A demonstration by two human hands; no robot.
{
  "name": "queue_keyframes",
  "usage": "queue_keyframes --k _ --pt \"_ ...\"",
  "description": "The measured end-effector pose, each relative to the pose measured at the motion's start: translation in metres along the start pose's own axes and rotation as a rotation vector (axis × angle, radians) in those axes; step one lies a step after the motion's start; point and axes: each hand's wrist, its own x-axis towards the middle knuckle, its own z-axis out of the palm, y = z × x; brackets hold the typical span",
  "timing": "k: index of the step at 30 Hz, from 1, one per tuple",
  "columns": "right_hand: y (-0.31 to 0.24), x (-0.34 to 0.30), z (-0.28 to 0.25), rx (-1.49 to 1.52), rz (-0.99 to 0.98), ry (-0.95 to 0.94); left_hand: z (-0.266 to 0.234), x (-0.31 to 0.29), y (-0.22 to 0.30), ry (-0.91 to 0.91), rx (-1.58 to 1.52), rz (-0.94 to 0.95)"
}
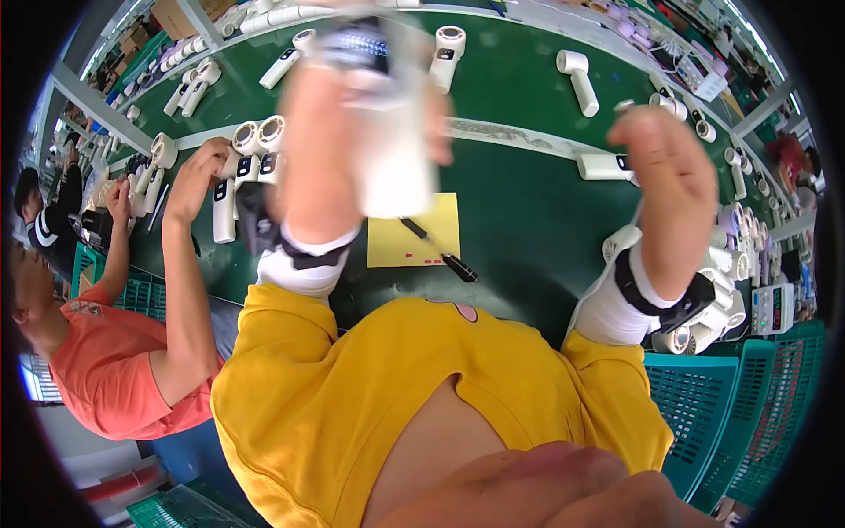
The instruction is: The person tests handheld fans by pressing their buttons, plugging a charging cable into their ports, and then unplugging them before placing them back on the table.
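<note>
My left hand (319,154) is raised close to the camera, its fingers wrapped round a white handheld fan (396,172). A dark display with lit marks shows near the fan's upper part; motion blurs both hand and fan. My right hand (673,172) hovers at the right with fingers curled together; a small blurred thing shows at its fingertips, too unclear to name. Beside that hand a white handheld fan (602,166) lies on the green bench. Below my left hand, a yellow sheet (385,251) bears a black pen (459,267) and several small red pieces or marks.
At the left a co-worker in an orange shirt (114,370) reaches a hand (209,158) to grouped fans (224,211). More fans (578,84) lie across the bench, with a pile (717,304) at right. Teal baskets (695,396) and a metering box (773,308) stand nearby.
</note>
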Motion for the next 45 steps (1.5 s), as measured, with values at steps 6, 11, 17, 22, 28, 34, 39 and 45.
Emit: queue_keyframes --k 6,11,17,22,28,34,39,45 --pt "-0.005 0.000 -0.009 0.236 -0.020 0.426 -0.006 -0.071 0.040 0.088 0.101 0.701" --pt "-0.005 -0.006 -0.021 0.174 -0.083 0.660 0.013 -0.048 0.043 0.061 0.141 0.434" --pt "-0.014 -0.052 -0.078 0.453 -0.351 0.672 -0.017 0.090 -0.077 0.066 0.438 -0.243" --pt "-0.009 -0.064 -0.105 0.564 -0.404 0.561 -0.065 0.175 -0.241 0.091 1.070 -0.206" --pt "0.001 -0.067 -0.119 0.553 -0.400 0.565 -0.081 0.185 -0.306 0.102 1.832 -0.226" --pt "0.001 -0.063 -0.116 0.536 -0.404 0.565 0.037 0.148 -0.283 -0.439 1.430 0.106" --pt "-0.010 -0.058 -0.098 0.525 -0.482 0.558 0.055 0.126 -0.293 -0.468 1.488 -0.118" --pt "-0.005 -0.060 -0.099 0.545 -0.525 0.530 0.053 0.087 -0.162 -0.243 0.155 -0.563"
